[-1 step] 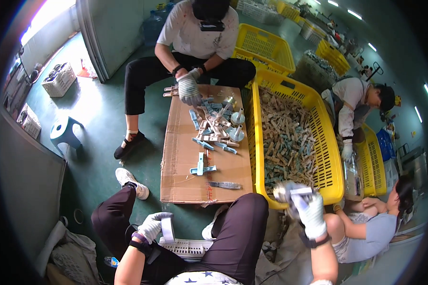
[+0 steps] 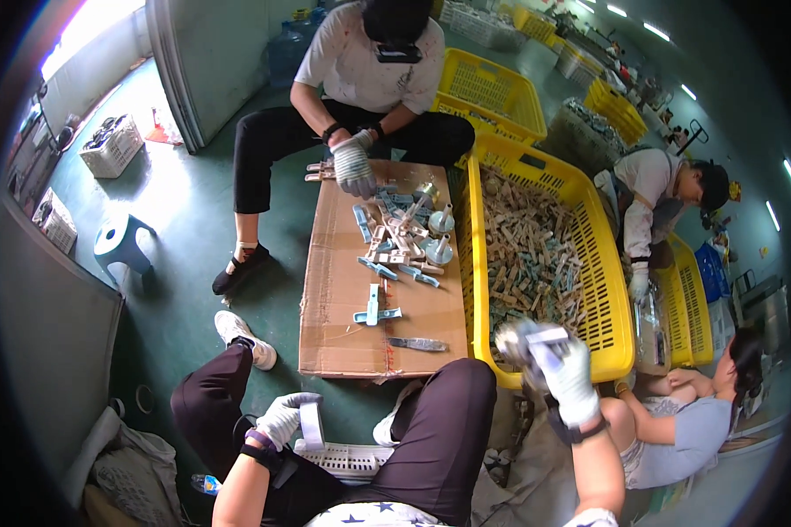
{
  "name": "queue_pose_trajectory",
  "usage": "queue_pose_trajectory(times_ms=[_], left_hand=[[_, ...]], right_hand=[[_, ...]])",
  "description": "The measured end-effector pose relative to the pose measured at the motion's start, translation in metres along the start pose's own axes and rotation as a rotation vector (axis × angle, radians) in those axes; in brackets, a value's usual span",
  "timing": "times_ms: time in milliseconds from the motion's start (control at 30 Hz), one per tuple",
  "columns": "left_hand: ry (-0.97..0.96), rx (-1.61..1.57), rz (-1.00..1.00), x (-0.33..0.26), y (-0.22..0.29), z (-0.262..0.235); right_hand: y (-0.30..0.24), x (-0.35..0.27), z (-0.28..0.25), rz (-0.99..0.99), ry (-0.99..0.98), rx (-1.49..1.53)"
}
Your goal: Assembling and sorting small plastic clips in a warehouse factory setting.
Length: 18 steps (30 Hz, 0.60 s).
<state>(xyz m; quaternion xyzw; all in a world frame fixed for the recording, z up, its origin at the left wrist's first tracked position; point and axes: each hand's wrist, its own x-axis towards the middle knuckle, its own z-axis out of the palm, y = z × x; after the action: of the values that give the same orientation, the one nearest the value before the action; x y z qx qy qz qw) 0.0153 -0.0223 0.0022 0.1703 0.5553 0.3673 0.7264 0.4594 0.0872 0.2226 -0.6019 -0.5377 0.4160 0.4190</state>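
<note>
My left hand [image 2: 279, 420], in a whitish knitted glove, is closed on a pale lavender flat piece [image 2: 311, 427] above my lap. Held up at the near corner of the yellow crate, my right hand [image 2: 571, 386], also gloved, grips a blurred metal fitting with a pale strip [image 2: 536, 342]; its exact kind is unclear. On the cardboard sheet [image 2: 334, 290] lie a pale blue cross-shaped plastic piece [image 2: 373, 307] and a knife-like flat blade [image 2: 417, 343]. Farther back is a heap of beige and blue clips [image 2: 400, 233], beside some round-based pale fittings [image 2: 439, 250].
The large yellow crate [image 2: 602, 290] at right is filled with beige and bluish clips [image 2: 527, 255]. Across the cardboard sits a person with gloved hands [image 2: 354, 167] over the heap. Two more people are at right. A blue stool [image 2: 123, 241] stands left; a white slotted basket [image 2: 347, 458] is between my legs.
My right hand has shifted slightly left and up with the metal fitting. The left hand stays where it was, and the whole view has tilted a little.
</note>
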Motion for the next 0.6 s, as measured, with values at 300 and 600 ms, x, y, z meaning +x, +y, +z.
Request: queue_pose_trajectory(times_ms=[300, 600], left_hand=[[-0.037, 0.016, 0.055, 0.003, 0.004, 0.003], [-0.049, 0.091, -0.037, -0.004, 0.015, 0.006]], right_hand=[[0.087, 0.216, 0.111, 0.198, -0.076, -0.662], [0.091, 0.267, 0.153, 0.237, 0.121, -0.946]])
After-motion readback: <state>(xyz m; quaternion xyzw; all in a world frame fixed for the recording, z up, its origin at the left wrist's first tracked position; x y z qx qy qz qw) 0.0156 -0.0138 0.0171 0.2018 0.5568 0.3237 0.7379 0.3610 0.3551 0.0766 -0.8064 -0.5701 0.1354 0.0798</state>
